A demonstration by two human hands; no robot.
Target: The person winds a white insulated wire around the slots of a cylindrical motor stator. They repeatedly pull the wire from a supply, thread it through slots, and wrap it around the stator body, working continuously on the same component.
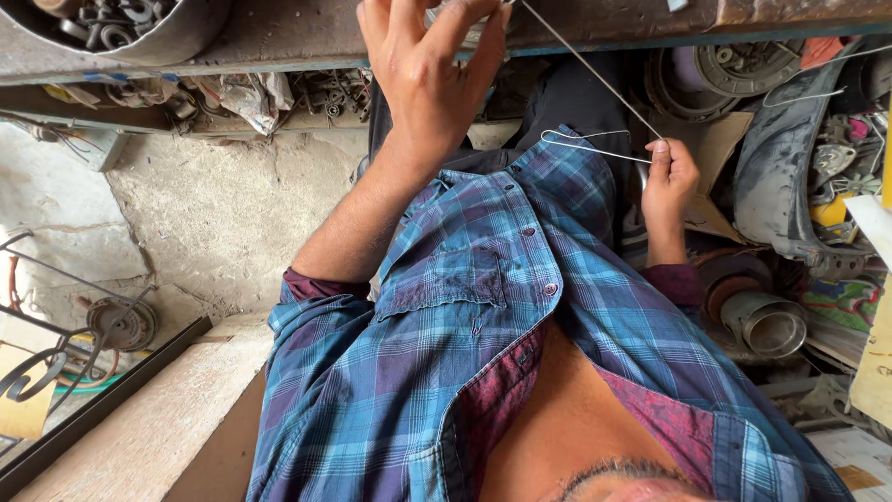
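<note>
The person's left hand (432, 74) was raised at the edge of the desk (279, 37), its fingers (465, 28) pinched on the upper end of a thin steel wire (595, 79). The wire ran taut and slantwise down from the desk to the right hand (669, 181), whose fingers were closed on it beside a bent loop. On the desk's far left stood a metal bowl (177, 37) holding dark rings and small hardware. Well below the desk, near the right hand, lay an open metal can (771, 325); its contents could not be told.
</note>
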